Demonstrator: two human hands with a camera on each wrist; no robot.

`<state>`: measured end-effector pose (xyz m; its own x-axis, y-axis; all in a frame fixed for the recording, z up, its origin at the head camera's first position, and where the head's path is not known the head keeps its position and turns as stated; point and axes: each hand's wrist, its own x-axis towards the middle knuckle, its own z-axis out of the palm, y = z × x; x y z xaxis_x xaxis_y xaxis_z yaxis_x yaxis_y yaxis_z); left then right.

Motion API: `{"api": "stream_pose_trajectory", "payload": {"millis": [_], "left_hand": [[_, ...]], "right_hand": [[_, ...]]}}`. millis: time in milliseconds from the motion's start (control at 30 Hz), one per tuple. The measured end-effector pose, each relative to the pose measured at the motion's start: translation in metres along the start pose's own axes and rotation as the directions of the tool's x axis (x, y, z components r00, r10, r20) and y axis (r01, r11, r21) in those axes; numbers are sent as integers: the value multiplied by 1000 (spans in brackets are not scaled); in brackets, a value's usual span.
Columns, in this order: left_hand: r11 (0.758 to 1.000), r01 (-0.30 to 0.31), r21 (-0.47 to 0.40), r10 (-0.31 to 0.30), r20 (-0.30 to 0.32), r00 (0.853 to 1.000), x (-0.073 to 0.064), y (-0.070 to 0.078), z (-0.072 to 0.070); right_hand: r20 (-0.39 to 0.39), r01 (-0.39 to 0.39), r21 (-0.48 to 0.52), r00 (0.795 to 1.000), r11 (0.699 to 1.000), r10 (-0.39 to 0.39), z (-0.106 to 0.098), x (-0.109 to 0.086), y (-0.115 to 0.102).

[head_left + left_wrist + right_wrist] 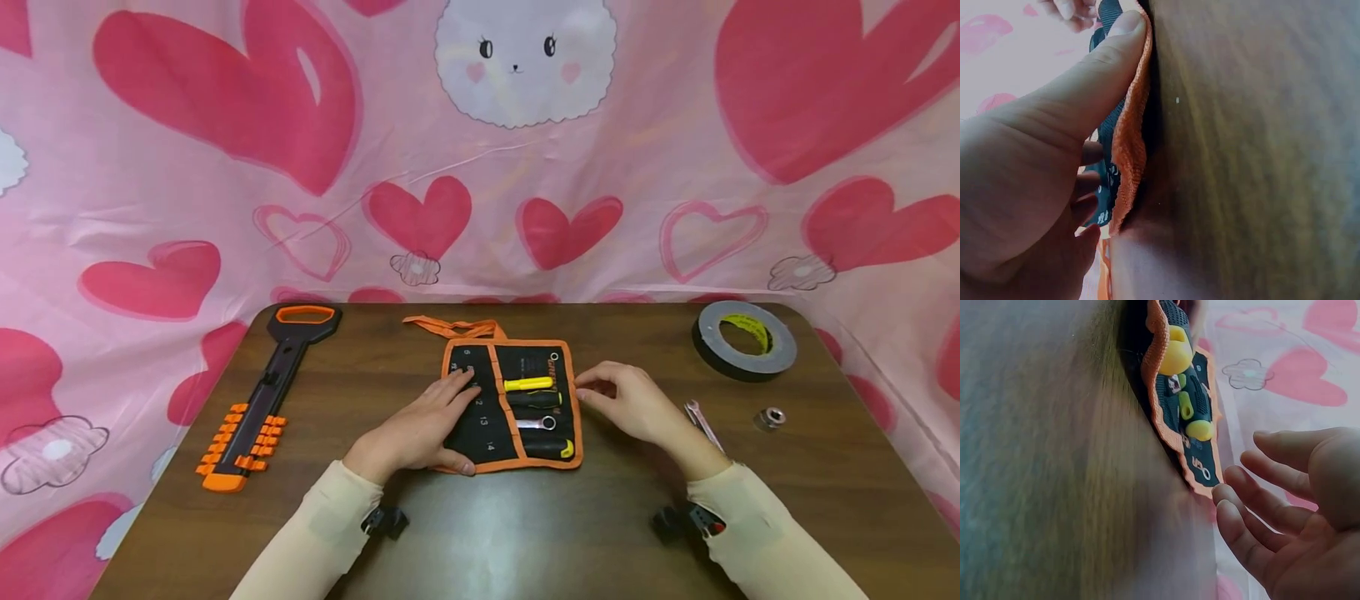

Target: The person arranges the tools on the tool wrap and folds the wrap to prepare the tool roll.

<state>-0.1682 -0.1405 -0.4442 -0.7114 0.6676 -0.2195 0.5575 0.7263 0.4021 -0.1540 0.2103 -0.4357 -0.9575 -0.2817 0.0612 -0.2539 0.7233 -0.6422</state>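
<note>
A black tool pouch [480,442] with orange edging and printed numbers lies unrolled on the table, its orange tie strap [457,327] trailing off the top. My left hand [422,423] rests on its left part with fingers extended, the thumb [1094,81] along the near edge. Handles stick out of the slanted pocket: a yellow handle [528,384], a black-and-yellow one [536,399], a combination wrench's ring end [548,423], and a black handle with a yellow tip [567,450]. My right hand [632,402] is at the pouch's right edge, fingers loosely bent and holding nothing.
A black tool holder [258,408] with orange clips lies at the left. On the right are a roll of grey tape [780,350], a metal socket [772,417] and a wrench [701,421] partly hidden by my right forearm. A pink heart-patterned cloth [495,167] hangs behind the table.
</note>
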Motion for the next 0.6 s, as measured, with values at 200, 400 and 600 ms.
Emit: {"api": "stream_pose_trajectory", "payload": {"millis": [200, 400, 600], "left_hand": [[1000, -22, -7, 22, 5, 1000, 3, -3, 0], [1000, -10, 0, 10, 19, 1000, 5, -4, 0], [1000, 1, 21, -2, 33, 999, 9, -5, 0]], "right_hand": [[-13, -13, -7, 1000, 1000, 13, -9, -13, 1], [-31, -6, -22, 1000, 1000, 5, -15, -23, 3], [-27, -11, -33, 1000, 999, 10, -24, -32, 8]]}}
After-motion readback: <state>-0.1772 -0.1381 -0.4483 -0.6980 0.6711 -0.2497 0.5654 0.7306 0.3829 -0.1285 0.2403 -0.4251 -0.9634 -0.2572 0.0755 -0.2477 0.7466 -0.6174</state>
